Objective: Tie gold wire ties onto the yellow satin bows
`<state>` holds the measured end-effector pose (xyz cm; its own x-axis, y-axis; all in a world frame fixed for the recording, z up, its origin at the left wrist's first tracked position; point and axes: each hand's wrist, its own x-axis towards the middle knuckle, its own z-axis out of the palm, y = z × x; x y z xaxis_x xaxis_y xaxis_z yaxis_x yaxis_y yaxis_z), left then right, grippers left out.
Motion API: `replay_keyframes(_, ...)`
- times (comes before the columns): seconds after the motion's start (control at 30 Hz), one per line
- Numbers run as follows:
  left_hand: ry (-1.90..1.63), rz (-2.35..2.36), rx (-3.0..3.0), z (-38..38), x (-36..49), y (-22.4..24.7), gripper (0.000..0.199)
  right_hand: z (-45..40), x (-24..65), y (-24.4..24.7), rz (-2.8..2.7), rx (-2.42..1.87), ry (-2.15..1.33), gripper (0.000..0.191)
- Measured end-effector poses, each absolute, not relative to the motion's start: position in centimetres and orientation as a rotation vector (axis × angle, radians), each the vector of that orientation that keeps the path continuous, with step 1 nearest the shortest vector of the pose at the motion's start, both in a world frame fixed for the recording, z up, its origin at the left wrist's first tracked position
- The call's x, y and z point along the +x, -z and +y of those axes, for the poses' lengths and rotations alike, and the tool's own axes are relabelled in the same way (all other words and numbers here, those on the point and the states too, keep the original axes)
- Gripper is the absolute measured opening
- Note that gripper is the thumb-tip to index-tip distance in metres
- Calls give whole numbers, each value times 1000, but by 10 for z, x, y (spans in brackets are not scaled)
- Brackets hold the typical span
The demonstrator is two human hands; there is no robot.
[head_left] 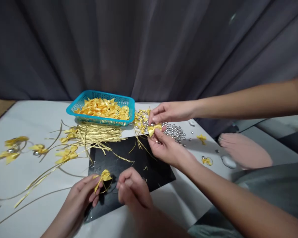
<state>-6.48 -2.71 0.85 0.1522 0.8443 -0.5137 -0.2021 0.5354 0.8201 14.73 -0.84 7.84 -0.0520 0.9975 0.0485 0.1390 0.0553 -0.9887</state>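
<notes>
Between the thumb and fingers of my left hand [85, 190] is a yellow ribbon bow [105, 175], with a thin gold strand curving below it. Just right of it, my right hand [135, 186] is closed, its thumb and fingers pressed together; whatever they may hold does not show. Both hands are over the front part of a black mat [139, 165]. Gold twist ties [101, 134] lie in a bundle behind the mat, with several yellow bows [68, 153] on long gold strands to the left.
A co-worker's hands [167, 145] reach in from the right, holding another yellow bow [154, 129]. A blue basket [100, 119] of yellow bows stands at the back. Silver bells or beads [175, 132] are scattered beside it. A grey curtain [139, 49] hangs behind the white table [39, 122].
</notes>
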Motion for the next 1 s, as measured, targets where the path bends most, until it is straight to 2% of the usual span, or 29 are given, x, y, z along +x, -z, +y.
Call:
replay_keyframes(0.07,-836,1204,682,-27,-63,-6,39,11,176,-92,-945,-1133,-1316,29)
replay_keyframes(0.1,-840,1218,681,-27,-62,-6,37,17,186,-96,-359,-827,-1652,31)
replay_keyframes(0.13,-850,1235,672,-28,-61,-7,35,21,192,-97,66,-567,-1840,31)
replay_keyframes(0.2,-862,1255,642,-29,-60,-9,32,23,198,-96,616,-172,-2022,29)
replay_keyframes(0.27,-856,1248,611,-30,-59,-12,31,19,197,-95,863,3,-2048,29)
replay_keyframes(0.4,-843,1270,583,-30,-59,-12,26,12,194,-100,1474,371,-1848,27)
replay_keyframes(0.57,-840,1243,662,-30,-61,-6,23,11,195,-107,1500,368,-1826,26)
replay_keyframes(0.8,-768,1266,839,-34,-60,-12,35,12,196,-107,1696,503,-1810,32)
replay_keyframes(1.0,-747,1260,870,-36,-58,-17,36,13,196,-112,1601,438,-1819,45)
